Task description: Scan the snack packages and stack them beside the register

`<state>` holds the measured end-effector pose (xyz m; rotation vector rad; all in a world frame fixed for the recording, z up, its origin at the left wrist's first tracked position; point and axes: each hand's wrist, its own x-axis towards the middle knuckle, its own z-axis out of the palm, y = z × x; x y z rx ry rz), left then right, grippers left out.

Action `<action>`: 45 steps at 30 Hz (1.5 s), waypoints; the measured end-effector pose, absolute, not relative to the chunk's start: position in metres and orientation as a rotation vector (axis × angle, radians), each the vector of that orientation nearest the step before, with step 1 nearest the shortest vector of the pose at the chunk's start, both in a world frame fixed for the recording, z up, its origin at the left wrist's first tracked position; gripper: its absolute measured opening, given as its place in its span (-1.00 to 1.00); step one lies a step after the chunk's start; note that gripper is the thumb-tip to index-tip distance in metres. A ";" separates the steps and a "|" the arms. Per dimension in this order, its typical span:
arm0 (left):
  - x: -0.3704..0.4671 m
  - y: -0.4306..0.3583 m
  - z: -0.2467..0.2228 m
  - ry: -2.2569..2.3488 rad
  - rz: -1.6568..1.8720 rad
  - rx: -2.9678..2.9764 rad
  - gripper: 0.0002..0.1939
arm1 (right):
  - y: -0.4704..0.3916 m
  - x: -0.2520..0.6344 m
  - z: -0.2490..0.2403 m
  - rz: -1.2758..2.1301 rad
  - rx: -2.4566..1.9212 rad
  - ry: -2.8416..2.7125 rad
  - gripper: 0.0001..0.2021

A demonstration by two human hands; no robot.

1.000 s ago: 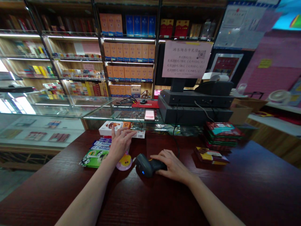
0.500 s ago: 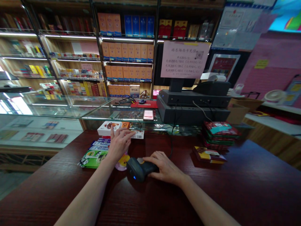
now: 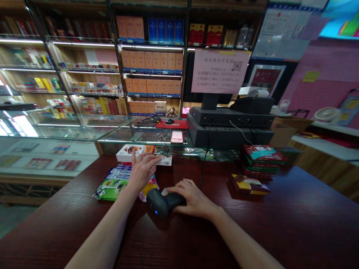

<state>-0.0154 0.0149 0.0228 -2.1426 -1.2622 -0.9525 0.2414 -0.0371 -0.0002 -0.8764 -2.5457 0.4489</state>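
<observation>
Dark red wood grain runs across the worktop (image 3: 174, 243), which the picture cuts off along the bottom. Behind it, lit shelves (image 3: 153, 61) hold rows of boxes, those at the far left too blurred to make out. A sign (image 3: 220, 71) covers most of the monitor (image 3: 189, 80), and a small patch (image 3: 177, 136) above the glass case is pixelated.

Low over the worktop, just right of the left forearm, is the scanner (image 3: 161, 204): dark grey, with a bulky rounded head turned left and a small blue light on its near face. The right hand (image 3: 195, 198) grips its handle, fingers (image 3: 181, 184) and thumb to either side, hiding the handle's end. Whether the scanner touches the worktop is unclear.

The left hand (image 3: 142, 171) has its fingers spread, palm down, by the orange-and-white box (image 3: 136, 151); contact cannot be told. Its wrist partly hides a pink-and-yellow packet (image 3: 150, 185), also overlapped by the scanner's head. Green and purple packets (image 3: 110, 186) lie left of that wrist.
</observation>
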 end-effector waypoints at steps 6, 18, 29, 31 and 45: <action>-0.014 0.013 0.026 -1.260 -0.961 -2.117 -0.67 | -0.039 0.250 0.008 0.534 -0.916 -2.523 -0.35; -0.015 0.015 0.025 -1.288 -0.930 -2.076 -0.72 | -0.022 0.264 -0.007 0.444 -1.072 -2.310 -0.54; -0.015 0.015 0.025 -1.208 -1.051 -2.059 -0.73 | -0.011 0.269 -0.017 0.512 -1.134 -2.075 -0.55; -0.014 0.014 0.027 -1.181 -1.096 -2.051 -0.74 | -0.007 0.270 -0.020 0.550 -1.158 -1.974 -0.53; -0.004 0.003 0.035 -1.024 -1.268 -2.113 -0.78 | 0.010 0.278 -0.026 0.892 -1.138 -1.389 -0.31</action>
